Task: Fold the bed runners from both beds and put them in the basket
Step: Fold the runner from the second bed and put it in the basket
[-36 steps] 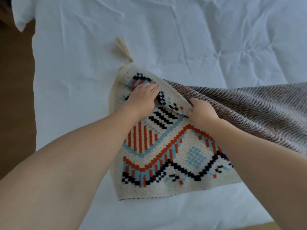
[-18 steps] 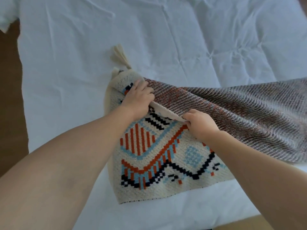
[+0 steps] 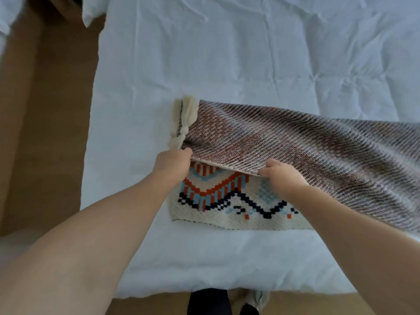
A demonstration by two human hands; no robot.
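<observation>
A woven bed runner [image 3: 284,142] lies across the white bed. Its cream face with orange, blue and black zigzags [image 3: 218,201] shows near me, and its brownish underside is folded over on top. My left hand [image 3: 172,161] pinches the folded edge near the left corner, just below the cream tassels [image 3: 184,119]. My right hand [image 3: 281,175] grips the same edge further right. The runner's right end runs out of frame. No basket is in view.
The white quilted bed cover [image 3: 227,53] fills most of the view. Brown floor [image 3: 45,133] runs along the bed's left side and near edge. A corner of another white cloth [image 3: 4,17] shows top left. My legs and shoe [image 3: 227,301] stand at the bed's foot.
Both hands have drawn the folded layer toward me, so the underside covers more of the patterned face. The tassels now lie folded at the left end.
</observation>
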